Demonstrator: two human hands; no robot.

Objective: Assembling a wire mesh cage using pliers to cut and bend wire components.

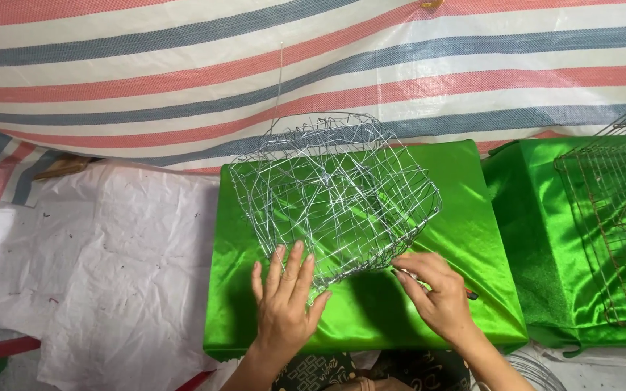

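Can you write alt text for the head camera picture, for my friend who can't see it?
Two bare hands work on a silver wire cage resting on a green cushion. The left hand lies flat against its near edge; the right hand pinches it, holding a small tool. A striped tarp hangs behind.

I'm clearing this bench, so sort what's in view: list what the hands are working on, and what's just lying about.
In hand:
- wire mesh cage
- green cushion under it
- left hand, flat against the mesh
- right hand, holding a small tool at the cage edge

Lying about:
- rusty wire cage
- white sheet
- striped tarp
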